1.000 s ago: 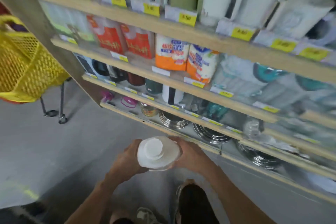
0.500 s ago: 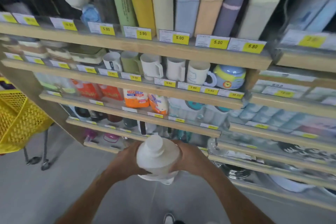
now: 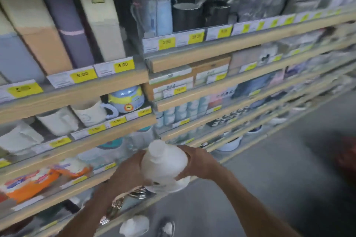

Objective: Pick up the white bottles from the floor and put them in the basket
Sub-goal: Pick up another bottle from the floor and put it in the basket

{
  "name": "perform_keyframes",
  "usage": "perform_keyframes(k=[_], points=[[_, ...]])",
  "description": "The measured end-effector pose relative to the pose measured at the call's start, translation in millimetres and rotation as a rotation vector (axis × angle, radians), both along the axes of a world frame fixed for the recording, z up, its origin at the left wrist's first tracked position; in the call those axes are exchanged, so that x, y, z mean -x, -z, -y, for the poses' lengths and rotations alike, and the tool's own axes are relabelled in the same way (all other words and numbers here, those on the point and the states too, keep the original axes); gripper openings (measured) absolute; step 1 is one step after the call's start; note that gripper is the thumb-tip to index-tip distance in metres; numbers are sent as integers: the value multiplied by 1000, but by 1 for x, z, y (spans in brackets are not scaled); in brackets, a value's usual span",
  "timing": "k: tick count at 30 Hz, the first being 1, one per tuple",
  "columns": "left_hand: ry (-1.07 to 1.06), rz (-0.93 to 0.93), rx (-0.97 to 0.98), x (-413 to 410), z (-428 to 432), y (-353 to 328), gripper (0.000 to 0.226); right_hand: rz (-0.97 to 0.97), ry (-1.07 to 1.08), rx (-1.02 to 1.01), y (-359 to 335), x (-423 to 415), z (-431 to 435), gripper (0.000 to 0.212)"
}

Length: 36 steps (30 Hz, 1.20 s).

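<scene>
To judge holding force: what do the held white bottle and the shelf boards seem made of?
White bottle: likely plastic, matte opaque white, moulded cap and shoulder. Shelf boards: pale wood or wood-look laminate, faint grain; blur leaves it open.

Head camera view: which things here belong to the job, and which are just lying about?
Job:
white bottle, gripped by left hand and right hand
second bottle, blurred, low down

Just there:
mugs
orange packets
price tags
shelves
</scene>
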<state>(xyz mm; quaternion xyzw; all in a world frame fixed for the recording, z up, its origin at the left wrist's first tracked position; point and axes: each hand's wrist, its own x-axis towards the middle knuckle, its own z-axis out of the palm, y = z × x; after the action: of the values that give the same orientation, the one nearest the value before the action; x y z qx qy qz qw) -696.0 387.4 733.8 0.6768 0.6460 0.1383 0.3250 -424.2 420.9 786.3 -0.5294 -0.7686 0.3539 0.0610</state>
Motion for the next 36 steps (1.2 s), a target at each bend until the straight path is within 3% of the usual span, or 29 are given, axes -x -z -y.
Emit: perform_keyframes(k=[4,7,11,16,20,30,36], points=[[202,70,30,-40,-61,-6,86,37,219,-32,-10,-41,-4,90],[386,184,-3,-85,-103,-20,99,49,390,-24,-19,-74,1,89],[586,250,41,-151,-147,-27,99,24,621,-27,-18,-123,11,89],[833,193,118,-249,-189,-38,95,2,856,-66,-20,-187,25,93],[995,142,165,-340,-213,-37,100,0,1010,-68,-14,-251,32,80],[1204,76,187,-569,-251,-32,108,-117,1255,-89,-3,-429,35,84],[1279,63,145,-687,-284,-40,90,-129,1272,-118,-10,-537,5,89]])
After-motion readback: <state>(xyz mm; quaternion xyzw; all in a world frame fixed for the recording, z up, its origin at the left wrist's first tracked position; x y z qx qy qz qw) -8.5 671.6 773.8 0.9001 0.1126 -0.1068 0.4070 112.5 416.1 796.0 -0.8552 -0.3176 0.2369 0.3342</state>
